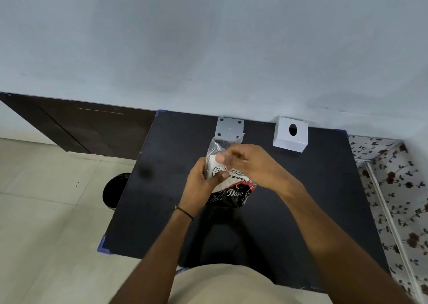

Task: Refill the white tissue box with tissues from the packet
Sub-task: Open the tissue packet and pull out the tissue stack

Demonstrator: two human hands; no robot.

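A clear plastic tissue packet point(231, 192) with black, red and white print is held above the middle of the black table point(312, 199). My left hand point(203, 183) grips its left side, thumb across the front. My right hand point(250, 164) is closed on the packet's open upper end, fingers pinching at the white tissues inside. The white tissue box point(290, 135) stands at the back right by the wall, its top showing an oval hole. A flat white plate point(229, 128) with dark corner dots, seemingly the box's base, lies at the back centre.
The table stands against a pale blue wall. A black round bin point(114, 190) sits on the tiled floor at the table's left. A floral-patterned surface point(398, 187) borders the table on the right. A dark wooden panel point(81, 127) runs along the wall at left.
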